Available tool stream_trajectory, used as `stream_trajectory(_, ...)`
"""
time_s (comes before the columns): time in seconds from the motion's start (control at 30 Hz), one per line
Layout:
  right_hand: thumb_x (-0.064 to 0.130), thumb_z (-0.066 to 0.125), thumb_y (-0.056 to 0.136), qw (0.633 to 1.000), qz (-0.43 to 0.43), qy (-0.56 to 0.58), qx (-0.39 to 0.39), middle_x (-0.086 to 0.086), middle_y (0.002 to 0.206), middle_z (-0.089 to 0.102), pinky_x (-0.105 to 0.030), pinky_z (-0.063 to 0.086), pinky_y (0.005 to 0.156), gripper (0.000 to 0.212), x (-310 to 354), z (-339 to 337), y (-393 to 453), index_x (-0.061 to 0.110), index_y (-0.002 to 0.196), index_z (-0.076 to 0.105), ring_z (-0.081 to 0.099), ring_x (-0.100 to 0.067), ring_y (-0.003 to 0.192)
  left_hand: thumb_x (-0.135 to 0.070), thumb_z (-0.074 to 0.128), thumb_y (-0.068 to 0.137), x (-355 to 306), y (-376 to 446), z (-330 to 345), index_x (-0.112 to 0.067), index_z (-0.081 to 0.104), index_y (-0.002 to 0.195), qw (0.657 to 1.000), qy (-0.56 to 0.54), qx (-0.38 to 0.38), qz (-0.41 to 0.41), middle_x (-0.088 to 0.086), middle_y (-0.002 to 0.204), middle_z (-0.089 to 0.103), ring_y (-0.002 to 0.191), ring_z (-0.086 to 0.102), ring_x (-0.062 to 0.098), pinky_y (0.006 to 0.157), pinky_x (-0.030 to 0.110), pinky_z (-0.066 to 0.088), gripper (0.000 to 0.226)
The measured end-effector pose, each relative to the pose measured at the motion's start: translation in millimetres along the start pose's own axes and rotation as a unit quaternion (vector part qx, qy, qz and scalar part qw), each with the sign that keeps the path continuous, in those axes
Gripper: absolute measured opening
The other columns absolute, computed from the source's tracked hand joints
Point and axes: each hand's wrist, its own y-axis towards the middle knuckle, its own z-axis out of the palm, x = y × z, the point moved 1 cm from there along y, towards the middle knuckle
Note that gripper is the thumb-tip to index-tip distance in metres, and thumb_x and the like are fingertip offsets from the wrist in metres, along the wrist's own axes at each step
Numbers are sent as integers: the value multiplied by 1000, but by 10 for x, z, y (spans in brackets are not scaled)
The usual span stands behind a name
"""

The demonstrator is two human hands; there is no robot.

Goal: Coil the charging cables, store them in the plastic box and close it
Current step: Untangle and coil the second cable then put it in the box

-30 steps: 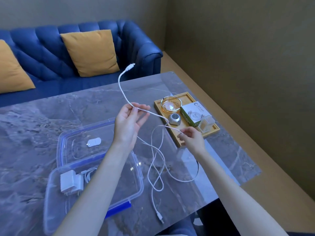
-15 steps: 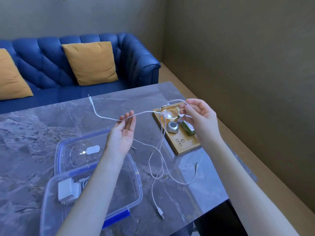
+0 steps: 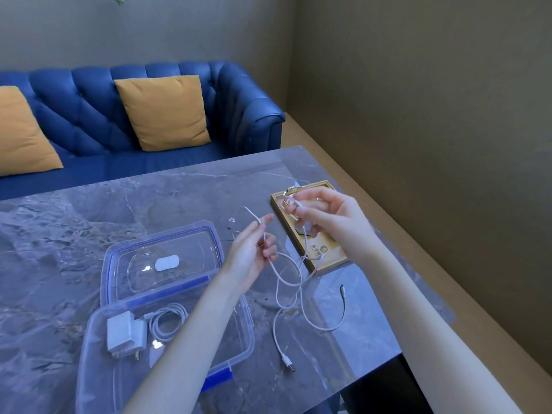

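Observation:
A white charging cable [image 3: 291,289] hangs in loose loops above the marble table. My left hand [image 3: 254,252] holds one stretch of it between raised fingers. My right hand [image 3: 325,216] pinches a small loop of the same cable over the wooden tray. Two plug ends trail onto the table, one [image 3: 288,361] near the front edge and one [image 3: 343,289] to the right. The clear plastic box [image 3: 239,333] stands open at the front left, holding a white charger brick [image 3: 124,331] and a coiled white cable [image 3: 167,321]. Its blue-rimmed lid [image 3: 161,264] lies behind it.
A wooden tray [image 3: 321,261] with small items sits at the table's right side, partly behind my right hand. A blue sofa [image 3: 89,109] with orange cushions stands beyond the far table edge. The table's front right corner [image 3: 394,351] drops off to the floor.
The free cable end that stretched far left has been drawn in toward my left hand. My right hand now pinches a tighter loop, and the left hand has shifted right, closer to it.

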Motion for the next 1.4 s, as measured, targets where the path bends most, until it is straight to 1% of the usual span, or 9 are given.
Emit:
stream_trajectory(0.07, 4, 63, 83, 999, 20, -38, 33, 4, 77, 75, -20, 45, 49, 13, -37, 40, -27, 12, 93, 64, 66, -10, 63, -16, 33, 98, 20, -7, 55, -16, 54, 113, 1000, 1, 7, 2, -3, 53, 35, 38, 31, 7, 41, 16, 30, 25)
stream_trajectory(0.27, 5, 68, 79, 982, 78, -126, 114, 5, 77, 76, -23, 48, 49, 16, -114, 79, -93, 12, 93, 66, 70, -10, 72, -20, 29, 99, 4, -6, 105, -9, 59, 85, 999, -27, 5, -24, 1, 61, 62, 52, 53, 11, 45, 20, 44, 35)
stream_trajectory(0.37, 5, 67, 80, 976, 106, -125, 145, -3, 89, 76, -22, 53, 52, 16, -129, 26, -124, 11, 95, 68, 70, -14, 80, -20, 29, 99, -37, 36, 59, -11, 55, 80, 996, -74, -7, -50, -5, 54, 61, 53, 46, 9, 43, 19, 39, 33)
stream_trajectory(0.47, 8, 61, 84, 994, 108, -31, -11, -10, 91, 73, -20, 47, 47, 13, -283, -116, -138, 12, 91, 71, 61, -16, 68, -19, 28, 99, -98, 11, 60, -14, 47, 73, 992, -111, 13, -50, -8, 40, 42, 36, 35, 4, 37, 14, 27, 32)
stream_trajectory(0.57, 0, 48, 85, 961, 165, -51, -216, -4, 79, 66, -15, 34, 37, 22, -752, -247, -166, 7, 94, 67, 46, -12, 55, -19, 29, 99, -148, -30, 51, -14, 46, 72, 992, -116, 31, -44, -8, 39, 36, 36, 32, 4, 37, 13, 26, 32)
stream_trajectory(0.77, 21, 63, 83, 931, 302, -205, -21, -5, 110, 55, -16, 40, 39, 46, -1663, -4, -350, 13, 126, 48, 57, -13, 58, -19, 30, 99, -232, -128, 104, -14, 47, 72, 995, -73, 64, -16, -8, 40, 33, 39, 31, 4, 39, 14, 28, 32)
stream_trajectory(0.93, 19, 54, 91, 930, 230, -286, -11, 1, 65, 59, -12, 43, 46, 25, -1764, 132, -385, -3, 95, 65, 56, 2, 43, -19, 29, 100, -368, -198, 124, -14, 47, 73, 995, -44, 81, 22, -10, 41, 33, 41, 32, 5, 41, 14, 32, 32)
stream_trajectory(1.1, 30, 53, 90, 892, 221, -391, 52, -6, 82, 70, -38, 51, 76, 25, -1861, 99, -441, 12, 90, 70, 63, -20, 75, -19, 28, 99, -581, -244, 140, -14, 46, 72, 993, -52, 83, 66, -10, 42, 33, 42, 32, 5, 43, 14, 33, 33)
stream_trajectory(1.4, 32, 51, 90, 843, 230, -481, 73, -3, 85, 71, -34, 49, 69, 24, -1858, 19, -422, 21, 89, 72, 63, -21, 81, -21, 27, 99, -875, -350, 130, -16, 45, 71, 986, -54, 109, 115, -12, 42, 32, 45, 30, 5, 45, 13, 33, 34)
